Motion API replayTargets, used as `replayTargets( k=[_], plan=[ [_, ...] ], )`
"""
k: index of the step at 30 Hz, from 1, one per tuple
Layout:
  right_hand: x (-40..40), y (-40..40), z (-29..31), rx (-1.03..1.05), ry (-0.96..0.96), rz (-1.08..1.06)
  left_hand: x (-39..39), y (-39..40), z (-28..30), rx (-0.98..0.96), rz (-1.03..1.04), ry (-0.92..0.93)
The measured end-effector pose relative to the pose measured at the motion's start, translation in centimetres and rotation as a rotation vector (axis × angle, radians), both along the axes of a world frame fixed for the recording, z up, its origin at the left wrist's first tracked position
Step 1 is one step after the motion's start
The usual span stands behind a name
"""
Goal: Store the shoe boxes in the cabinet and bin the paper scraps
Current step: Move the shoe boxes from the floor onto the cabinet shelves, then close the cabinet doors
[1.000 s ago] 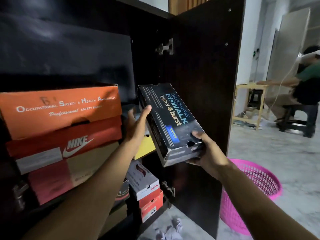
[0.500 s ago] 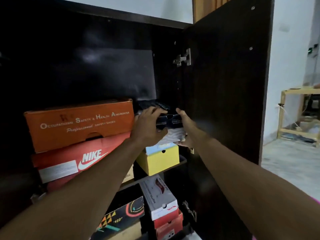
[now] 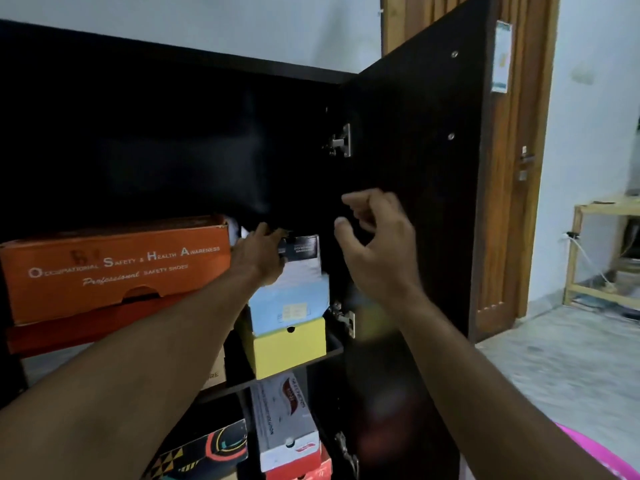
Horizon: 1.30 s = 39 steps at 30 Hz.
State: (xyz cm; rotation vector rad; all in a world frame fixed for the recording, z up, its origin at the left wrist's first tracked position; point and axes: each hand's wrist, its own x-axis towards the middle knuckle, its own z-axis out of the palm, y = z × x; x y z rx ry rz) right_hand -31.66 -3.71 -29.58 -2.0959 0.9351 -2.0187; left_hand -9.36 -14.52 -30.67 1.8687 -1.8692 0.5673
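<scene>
A black shoe box (image 3: 300, 247) lies deep in the dark cabinet (image 3: 173, 140), on top of a pale blue box (image 3: 291, 301) and a yellow box (image 3: 287, 348). Only its labelled end shows. My left hand (image 3: 261, 256) holds that end at its left corner, fingers over the top edge and thumb on the front. My right hand (image 3: 377, 247) hangs in the air to the right of the box, in front of the open cabinet door (image 3: 415, 174), fingers loosely curled and holding nothing. No paper scraps are in view.
An orange safety-shoe box (image 3: 114, 271) sits on a red box (image 3: 69, 336) to the left. On the shelf below are a white box (image 3: 287, 420) and a black patterned box (image 3: 207, 452). A pink basket (image 3: 595, 455) shows at bottom right, a wooden table (image 3: 588, 251) farther right.
The black box went from being held tilted outside the cabinet onto the stack and slid deep inside. My right hand has let go and drawn back; my left hand stays on it.
</scene>
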Motion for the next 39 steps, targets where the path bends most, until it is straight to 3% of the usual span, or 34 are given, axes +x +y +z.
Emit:
replayTargets(
  k=[4, 8, 10, 13, 15, 22, 28, 34, 39],
  plan=[
    [-4.6, 1.4, 4.3, -0.387, -0.04, -0.259, 0.0, -0.8, 0.2, -0.005, 0.032, -0.01],
    [-9.2, -0.1, 7.6, -0.432, -0.266, -0.405, -0.1, -1.4, 0.1, -0.007, 0.029, 0.029],
    [-11.3, -1.2, 9.7, -0.254, -0.299, -0.282, -0.3, -1.7, 0.5, 0.002, 0.03, 0.054],
    [-13.2, -2.1, 12.2, 0.086, -0.27, 0.113, -0.4, -1.7, 0.9, 0.032, 0.042, 0.074],
    [-13.5, -1.8, 13.1, 0.203, -0.296, 0.289, -0.5, -1.7, 0.9, 0.06, 0.034, 0.086],
    [-10.8, -2.4, 13.1, 0.157, -0.381, 0.427, -0.2, -2.7, 1.0, 0.181, 0.029, 0.028],
    [-3.3, -3.1, 13.2, 0.081, -0.48, 0.446, 0.9, -3.6, -0.4, 0.127, -0.022, 0.258],
    [6.9, -4.2, 13.7, -0.018, -0.401, 0.345, 1.9, -0.4, -0.2, -0.202, -0.127, 0.482],
    [13.6, -4.7, 13.8, 0.027, -0.273, 0.261, 4.9, 5.7, 3.5, -0.653, -0.137, 0.82]
  ],
)
